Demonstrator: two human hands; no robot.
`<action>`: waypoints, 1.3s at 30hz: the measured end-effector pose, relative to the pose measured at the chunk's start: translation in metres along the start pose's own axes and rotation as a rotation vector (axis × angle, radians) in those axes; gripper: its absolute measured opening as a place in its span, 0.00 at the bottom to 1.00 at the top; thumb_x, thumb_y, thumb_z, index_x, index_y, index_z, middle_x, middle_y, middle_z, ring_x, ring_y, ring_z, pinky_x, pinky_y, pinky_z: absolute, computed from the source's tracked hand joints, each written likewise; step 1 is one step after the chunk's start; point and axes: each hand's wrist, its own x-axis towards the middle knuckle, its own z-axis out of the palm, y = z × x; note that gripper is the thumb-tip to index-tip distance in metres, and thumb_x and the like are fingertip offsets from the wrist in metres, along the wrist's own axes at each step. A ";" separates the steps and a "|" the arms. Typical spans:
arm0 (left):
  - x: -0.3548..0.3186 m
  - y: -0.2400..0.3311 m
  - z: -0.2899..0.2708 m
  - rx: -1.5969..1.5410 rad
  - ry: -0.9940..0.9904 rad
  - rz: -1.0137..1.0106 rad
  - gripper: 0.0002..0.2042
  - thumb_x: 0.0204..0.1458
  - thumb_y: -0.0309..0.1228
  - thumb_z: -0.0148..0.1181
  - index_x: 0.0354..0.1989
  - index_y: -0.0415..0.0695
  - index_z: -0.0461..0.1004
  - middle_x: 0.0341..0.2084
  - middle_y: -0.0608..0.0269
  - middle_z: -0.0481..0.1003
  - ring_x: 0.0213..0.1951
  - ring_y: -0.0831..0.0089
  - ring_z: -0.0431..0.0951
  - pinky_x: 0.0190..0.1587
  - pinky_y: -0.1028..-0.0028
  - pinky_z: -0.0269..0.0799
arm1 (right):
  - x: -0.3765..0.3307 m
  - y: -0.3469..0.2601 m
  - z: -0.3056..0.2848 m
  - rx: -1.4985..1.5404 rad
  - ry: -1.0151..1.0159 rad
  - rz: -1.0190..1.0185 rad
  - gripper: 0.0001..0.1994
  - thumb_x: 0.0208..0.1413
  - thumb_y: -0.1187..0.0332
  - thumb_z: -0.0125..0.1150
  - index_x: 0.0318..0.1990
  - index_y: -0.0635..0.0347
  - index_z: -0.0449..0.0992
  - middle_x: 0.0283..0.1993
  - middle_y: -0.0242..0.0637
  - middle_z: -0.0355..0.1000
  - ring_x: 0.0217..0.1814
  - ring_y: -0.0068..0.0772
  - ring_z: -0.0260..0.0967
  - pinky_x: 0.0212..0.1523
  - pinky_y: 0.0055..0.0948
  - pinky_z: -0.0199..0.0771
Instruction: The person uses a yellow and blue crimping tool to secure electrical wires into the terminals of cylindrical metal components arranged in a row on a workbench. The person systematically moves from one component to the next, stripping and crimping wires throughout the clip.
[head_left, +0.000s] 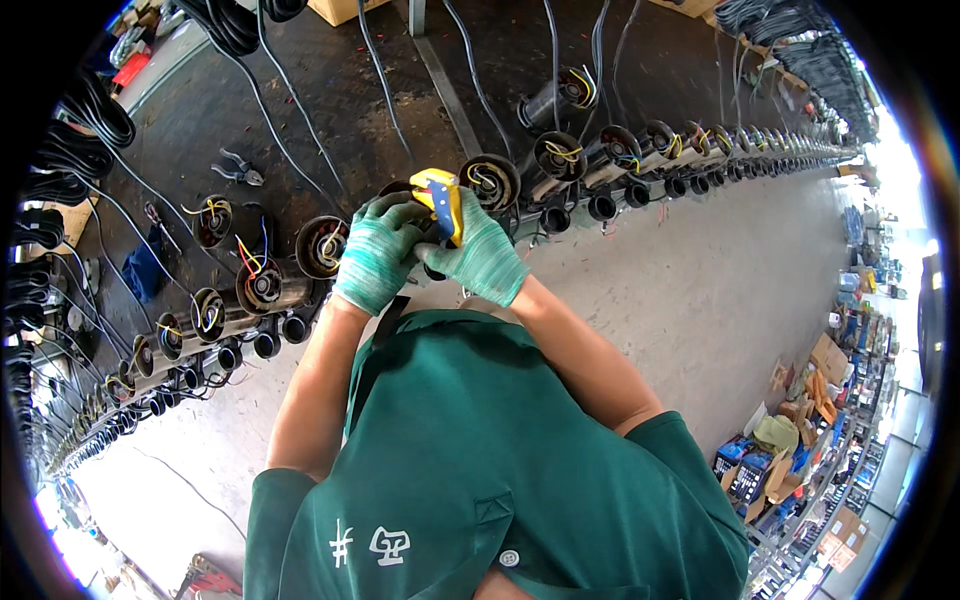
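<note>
In my right hand (487,252) is a yellow and blue wire stripper (443,204), its fingers wrapped round the handles. Close against the tool, my left hand (374,258) has its fingers bent and closed; whatever they pinch is hidden. Both hands wear green-striped work gloves with darkened fingertips. They meet over one dark cylindrical motor housing (396,188), mostly covered by the gloves. Right beside my right hand lies another open housing (490,182) with wires inside. To the left of my left hand, a further housing (322,247) shows yellow and white wires.
A long row of similar housings stretches along the bench edge to both sides, black cables rising from them. Pliers (238,168), a screwdriver (160,224) and a blue cloth (143,268) lie on the dark bench (330,95). Boxes (770,480) stand at the lower right.
</note>
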 end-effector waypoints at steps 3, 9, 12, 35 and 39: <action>0.003 0.001 0.001 0.020 -0.012 -0.026 0.17 0.39 0.26 0.72 0.42 0.44 0.85 0.50 0.59 0.81 0.60 0.50 0.76 0.64 0.52 0.71 | -0.001 -0.014 0.006 -0.074 0.007 0.114 0.39 0.53 0.67 0.77 0.72 0.50 0.63 0.60 0.46 0.77 0.61 0.50 0.78 0.61 0.41 0.79; 0.006 -0.009 -0.003 -0.061 -0.099 0.023 0.15 0.42 0.28 0.72 0.41 0.45 0.85 0.49 0.58 0.82 0.60 0.50 0.76 0.64 0.54 0.72 | 0.001 -0.013 0.007 -0.234 -0.026 0.205 0.32 0.57 0.71 0.72 0.70 0.52 0.68 0.56 0.44 0.79 0.58 0.46 0.79 0.59 0.38 0.79; 0.007 -0.012 -0.003 -0.123 -0.066 0.060 0.12 0.46 0.30 0.72 0.41 0.45 0.85 0.50 0.59 0.82 0.58 0.52 0.77 0.63 0.54 0.72 | 0.003 0.017 0.011 0.044 0.092 -0.023 0.31 0.58 0.73 0.71 0.69 0.56 0.68 0.56 0.43 0.80 0.57 0.40 0.79 0.59 0.36 0.78; -0.008 -0.022 0.014 -0.233 0.103 -0.037 0.11 0.49 0.25 0.70 0.42 0.43 0.85 0.47 0.55 0.84 0.53 0.50 0.82 0.57 0.56 0.76 | -0.041 0.006 -0.042 0.871 -0.363 0.597 0.31 0.68 0.56 0.65 0.73 0.54 0.62 0.53 0.45 0.78 0.49 0.40 0.82 0.46 0.43 0.87; -0.007 -0.020 0.009 -0.182 0.070 -0.015 0.11 0.49 0.27 0.71 0.42 0.43 0.85 0.45 0.55 0.84 0.52 0.51 0.82 0.56 0.56 0.76 | -0.038 -0.005 -0.045 0.821 -0.361 0.606 0.30 0.68 0.59 0.65 0.73 0.56 0.63 0.51 0.38 0.78 0.51 0.31 0.78 0.53 0.35 0.81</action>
